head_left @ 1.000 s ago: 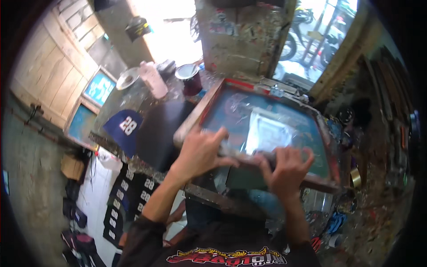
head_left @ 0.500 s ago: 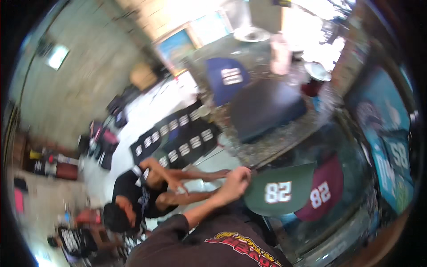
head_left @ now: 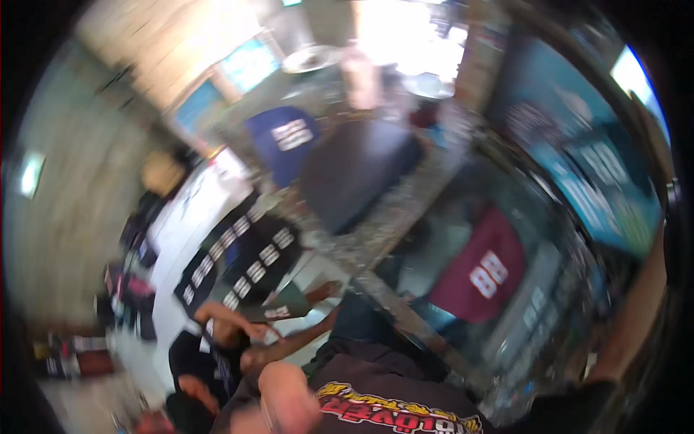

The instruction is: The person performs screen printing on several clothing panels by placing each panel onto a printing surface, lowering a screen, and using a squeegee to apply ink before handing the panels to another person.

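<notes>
My right forearm reaches up the right edge to a raised, tilted screen frame [head_left: 557, 188] with a teal mesh; my right hand [head_left: 661, 192] is at its edge, fingers too unclear to read. My left hand [head_left: 289, 401] is low in front of my dark shirt, smeared by motion. A maroon fabric panel [head_left: 463, 296] with white printed digits lies on a glass surface [head_left: 499, 184] beside the screen. A green panel [head_left: 282, 300] is down by the other person [head_left: 202, 369], who is crouched at the lower left near rows of printed black panels [head_left: 224, 253].
A stained worktop [head_left: 390, 228] holds a navy panel [head_left: 275, 145], a dark board [head_left: 354, 173], a pink bottle [head_left: 361, 79], a plate [head_left: 311, 58] and a cup [head_left: 430, 87]. Framed screens [head_left: 249, 65] lean at the back. Bags [head_left: 126, 289] line the left wall.
The screen has swung up to the right. The green panel has moved from the glass surface down toward the other person. My left hand has dropped back toward my body.
</notes>
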A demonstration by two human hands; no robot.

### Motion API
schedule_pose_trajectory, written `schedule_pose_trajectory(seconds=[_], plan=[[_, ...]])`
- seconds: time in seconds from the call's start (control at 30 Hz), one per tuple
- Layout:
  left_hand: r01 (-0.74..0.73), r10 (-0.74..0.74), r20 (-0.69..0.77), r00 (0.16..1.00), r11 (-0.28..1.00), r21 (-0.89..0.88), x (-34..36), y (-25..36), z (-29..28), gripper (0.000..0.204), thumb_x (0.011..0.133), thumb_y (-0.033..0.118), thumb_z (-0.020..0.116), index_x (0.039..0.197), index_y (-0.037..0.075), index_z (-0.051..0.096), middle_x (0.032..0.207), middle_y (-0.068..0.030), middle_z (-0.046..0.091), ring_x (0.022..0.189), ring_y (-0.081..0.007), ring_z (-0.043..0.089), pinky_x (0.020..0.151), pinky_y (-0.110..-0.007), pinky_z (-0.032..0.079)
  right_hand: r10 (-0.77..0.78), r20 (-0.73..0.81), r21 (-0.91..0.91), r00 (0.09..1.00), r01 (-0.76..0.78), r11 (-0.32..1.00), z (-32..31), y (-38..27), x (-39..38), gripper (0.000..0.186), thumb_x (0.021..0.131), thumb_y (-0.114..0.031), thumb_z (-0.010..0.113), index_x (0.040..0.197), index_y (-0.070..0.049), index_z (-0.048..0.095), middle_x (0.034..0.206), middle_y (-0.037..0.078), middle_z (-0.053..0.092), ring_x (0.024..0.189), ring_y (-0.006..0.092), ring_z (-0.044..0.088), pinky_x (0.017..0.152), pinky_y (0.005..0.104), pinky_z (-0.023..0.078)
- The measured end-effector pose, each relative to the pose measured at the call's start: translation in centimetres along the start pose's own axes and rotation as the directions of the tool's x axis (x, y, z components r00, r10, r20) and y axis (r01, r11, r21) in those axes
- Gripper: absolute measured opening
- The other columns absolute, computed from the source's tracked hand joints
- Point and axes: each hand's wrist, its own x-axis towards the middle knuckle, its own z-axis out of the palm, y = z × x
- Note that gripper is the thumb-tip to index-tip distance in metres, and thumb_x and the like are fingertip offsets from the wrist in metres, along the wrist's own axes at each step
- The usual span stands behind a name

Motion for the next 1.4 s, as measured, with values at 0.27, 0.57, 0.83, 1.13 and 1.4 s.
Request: schedule_pose_trajectory(seconds=[0.27,0.57,0.83,1.13,1.4], plan=[[-0.296,0.406,0.309,0.86,0.891,-0.344,0.8,-4.0,13.9,0.028,0.097,0.014,0.065,0.121,0.023,0.075,0.116,0.003,0.075,0.114,-0.0162,0.071,0.112,-0.05,0.028,0.345,0.111,-0.123,0.932,-0.331,0.936,-0.8,-9.8,-1.1,0.082,0.099,-0.067,0.049,0.129,0.006,0.067,0.133,0.033,0.064,0.126,0.044,0.061,0.111,0.0454,0.042],[-0.626,-0.366,0.792,0.489,0.485,0.611,1.1,-31.1,8.8,0.061,0.094,0.037,0.069,0.148,0.013,0.054,0.167,-0.0141,0.033,0.156,-0.039,0.025,0.123,-0.058,0.024,0.275,0.002,-0.046,0.961,-0.275,0.96,-0.8,-10.1,-0.9,0.08,0.097,-0.064,0.055,0.134,0.006,0.062,0.132,0.034,0.064,0.128,0.0468,0.059,0.112,0.0465,0.042],[-0.697,-0.469,0.8,0.375,0.426,0.577,1.6,-34.9,6.1,0.078,0.094,0.05,0.066,0.159,0.017,0.041,0.17,-0.0123,0.029,0.16,-0.0298,0.02,0.128,-0.058,0.01,0.336,0.08,-0.108,0.939,-0.327,0.939,-0.5,-8.2,0.6,0.088,0.097,-0.066,0.055,0.142,0.009,0.053,0.139,0.036,0.058,0.131,0.0451,0.058,0.115,0.0452,0.04],[-0.675,-0.451,0.804,0.388,0.454,0.581,1.5,-35.0,5.8,0.084,0.087,0.047,0.074,0.158,0.015,0.042,0.168,-0.0132,0.033,0.159,-0.0325,0.023,0.128,-0.059,0.012,0.433,0.171,-0.128,0.885,-0.416,0.9,-2.1,-10.0,0.8,0.085,0.096,-0.069,0.055,0.128,0.009,0.065,0.131,0.034,0.065,0.127,0.045,0.061,0.112,0.0432,0.042],[-0.679,-0.442,0.799,0.409,0.437,0.589,1.6,-34.9,5.9,0.083,0.086,0.051,0.074,0.156,0.015,0.045,0.166,-0.0132,0.036,0.157,-0.0318,0.026,0.128,-0.058,0.013,0.276,0.053,-0.142,0.96,-0.266,0.954,-0.8,-8.8,0.7,0.083,0.097,-0.068,0.055,0.132,0.007,0.064,0.136,0.032,0.062,0.128,0.0432,0.06,0.114,0.0422,0.041]])
